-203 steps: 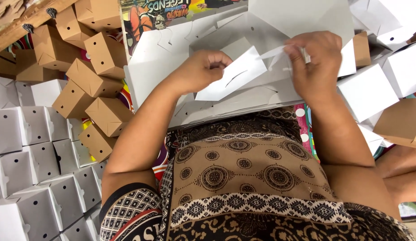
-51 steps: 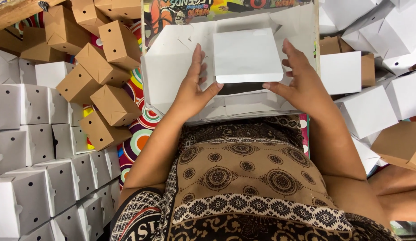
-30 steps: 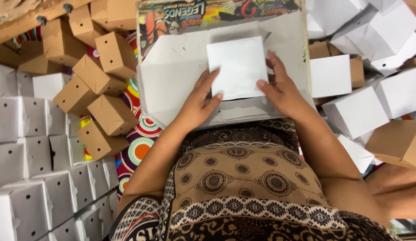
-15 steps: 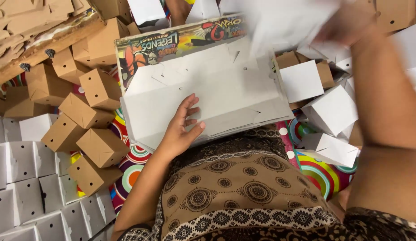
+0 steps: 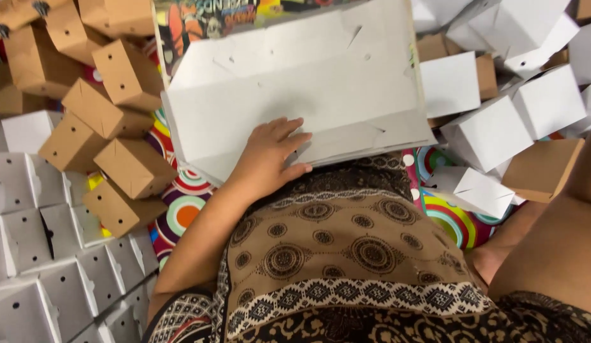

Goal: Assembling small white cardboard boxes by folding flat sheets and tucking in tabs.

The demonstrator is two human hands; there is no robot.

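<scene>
Fingers point(image 5: 289, 136) amid folded boxes point(image 5: 133, 168)

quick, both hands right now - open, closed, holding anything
Left hand: open, fingers spread flat on the stack of flat white cardboard sheets, gripping nothing.
Right hand: out of view; only the forearm shows at the right edge, so cannot be told.

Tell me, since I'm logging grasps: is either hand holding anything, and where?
Nothing is gripped: the left hand lies flat on the white cardboard stack's near edge. The right hand is out of view.
</scene>
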